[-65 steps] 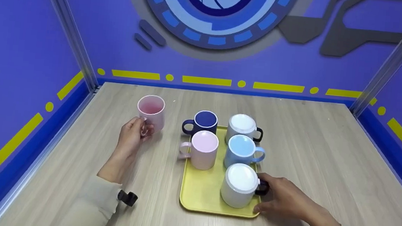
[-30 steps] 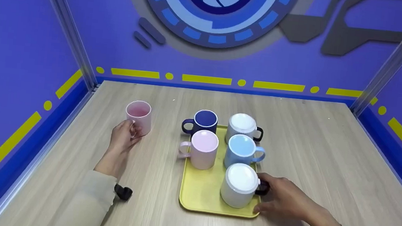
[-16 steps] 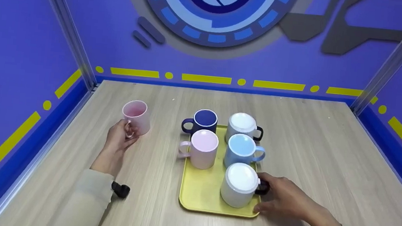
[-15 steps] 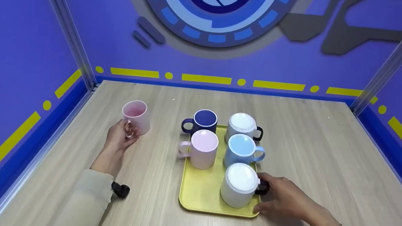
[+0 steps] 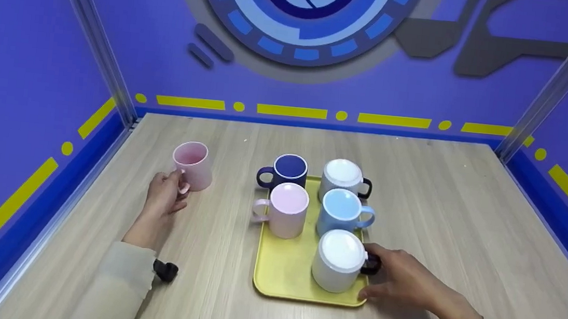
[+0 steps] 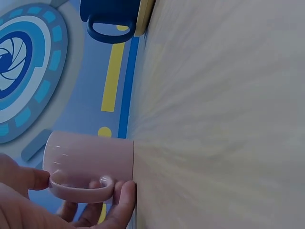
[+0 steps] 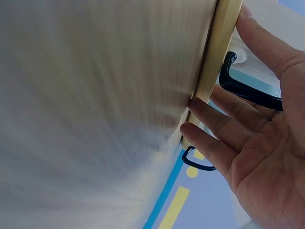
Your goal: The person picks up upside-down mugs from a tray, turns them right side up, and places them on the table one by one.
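A pink mug (image 5: 195,169) stands upright on the table at the left, its handle toward my left hand (image 5: 163,192). That hand's thumb (image 6: 35,179) touches the top of the handle; the other fingers lie loosely beside it. On the yellow tray (image 5: 283,279), a white mug (image 5: 336,269) with a black handle stands at the near right corner. My right hand (image 5: 402,280) is beside that corner, around the black handle. In the right wrist view its thumb (image 7: 262,40) touches the tray's edge, and its fingers are extended along the side, holding nothing.
Also at the tray are a dark blue mug (image 5: 290,170), a pale pink mug (image 5: 287,217), a light blue mug (image 5: 340,212) and a white ribbed mug (image 5: 342,180). Blue patterned walls (image 5: 322,90) enclose the wooden table (image 5: 442,195).
My left hand has carried the pink mug leftward and set it on the table. Its fingers have since loosened and drawn slightly back from the handle. My right hand has stayed still.
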Motion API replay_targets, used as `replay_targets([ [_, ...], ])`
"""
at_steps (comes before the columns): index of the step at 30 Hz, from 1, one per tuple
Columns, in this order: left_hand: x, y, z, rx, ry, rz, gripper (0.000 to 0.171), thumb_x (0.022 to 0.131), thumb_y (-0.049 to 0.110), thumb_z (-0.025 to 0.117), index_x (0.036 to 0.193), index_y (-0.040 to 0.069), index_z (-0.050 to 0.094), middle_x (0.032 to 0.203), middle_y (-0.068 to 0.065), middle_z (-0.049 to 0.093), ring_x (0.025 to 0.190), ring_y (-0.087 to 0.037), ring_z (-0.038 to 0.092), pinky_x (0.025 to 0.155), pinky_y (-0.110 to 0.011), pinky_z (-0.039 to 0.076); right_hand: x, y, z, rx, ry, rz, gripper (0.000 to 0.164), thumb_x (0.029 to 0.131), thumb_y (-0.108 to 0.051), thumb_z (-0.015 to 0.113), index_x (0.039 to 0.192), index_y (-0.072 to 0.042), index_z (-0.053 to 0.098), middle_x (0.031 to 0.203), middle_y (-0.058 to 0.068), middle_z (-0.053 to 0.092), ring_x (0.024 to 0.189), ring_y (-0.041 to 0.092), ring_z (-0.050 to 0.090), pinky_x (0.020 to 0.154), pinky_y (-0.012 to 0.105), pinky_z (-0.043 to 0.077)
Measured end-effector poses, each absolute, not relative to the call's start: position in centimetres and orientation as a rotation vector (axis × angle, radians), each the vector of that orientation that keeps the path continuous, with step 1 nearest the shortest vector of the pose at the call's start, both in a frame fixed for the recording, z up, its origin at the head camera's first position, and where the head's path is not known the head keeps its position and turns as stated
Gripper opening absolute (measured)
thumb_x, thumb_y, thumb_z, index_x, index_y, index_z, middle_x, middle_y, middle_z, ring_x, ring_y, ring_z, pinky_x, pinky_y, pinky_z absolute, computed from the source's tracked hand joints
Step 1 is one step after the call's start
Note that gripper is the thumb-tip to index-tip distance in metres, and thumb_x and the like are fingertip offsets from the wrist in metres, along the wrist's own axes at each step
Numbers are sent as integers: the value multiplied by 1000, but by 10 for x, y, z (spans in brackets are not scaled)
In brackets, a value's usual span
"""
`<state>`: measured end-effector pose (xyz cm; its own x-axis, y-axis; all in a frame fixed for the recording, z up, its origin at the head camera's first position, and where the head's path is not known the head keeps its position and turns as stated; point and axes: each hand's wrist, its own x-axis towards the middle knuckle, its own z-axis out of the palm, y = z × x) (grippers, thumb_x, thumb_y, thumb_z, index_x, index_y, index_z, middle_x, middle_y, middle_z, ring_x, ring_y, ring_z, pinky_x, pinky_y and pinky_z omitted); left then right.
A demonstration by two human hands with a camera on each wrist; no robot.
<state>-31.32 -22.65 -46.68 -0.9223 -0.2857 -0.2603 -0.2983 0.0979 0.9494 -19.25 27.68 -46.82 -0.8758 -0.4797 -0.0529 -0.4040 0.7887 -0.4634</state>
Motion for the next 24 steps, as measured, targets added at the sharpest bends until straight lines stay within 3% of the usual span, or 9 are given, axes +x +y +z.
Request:
replay_targets([
  [5, -305, -224, -461, -617, 2466, 2005, 29, 106, 38, 49, 115, 12, 37, 115, -5, 41, 100, -19, 49, 82, -28, 51, -192, 277, -468, -694, 2800, -675, 92, 72, -58, 89, 140, -5, 57, 133, 9, 69, 120, 29, 67, 99, 54, 54],
  [12, -290, -208, -445, -532, 2756, 1872, 46, 100, 30, 58, 131, 1, 41, 139, -18, 38, 125, -32, 37, 92, -37, 39, -192, 277, -468, -685, 2796, -682, 93, 72, -57, 90, 140, -5, 56, 134, 9, 69, 121, 30, 67, 100, 54, 53],
  [24, -263, -174, -432, -210, 2779, 1944, 32, 96, 15, 66, 118, 2, 47, 118, -13, 52, 104, -20, 51, 86, -29, 43, -192, 276, -467, -668, 2774, -689, 95, 73, -57, 89, 143, -3, 53, 136, 12, 67, 122, 32, 66, 100, 56, 53],
])
